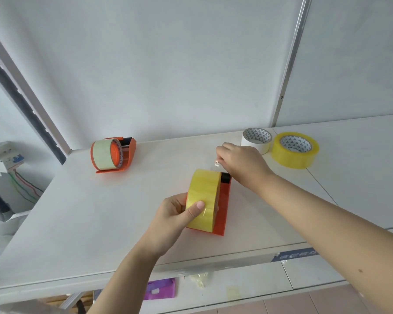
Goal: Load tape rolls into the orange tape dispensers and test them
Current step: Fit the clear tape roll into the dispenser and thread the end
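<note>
An orange tape dispenser [224, 201] stands near the middle of the white table [100, 211] with a yellow tape roll [203, 189] loaded in it. My left hand [175, 214] grips the roll and dispenser from the near side, thumb pressed on the tape. Just beyond the dispenser's black front end, my right hand [241, 164] pinches the clear free end of the tape [217, 163]. A second orange dispenser [114, 154] holding a pale tape roll sits at the back left, untouched.
A white tape roll [256, 140] and a yellow tape roll [295, 149] lie flat at the back right by the wall. Below the table's near edge are a purple object [161, 288] and tape scraps on the floor. Cables hang at far left.
</note>
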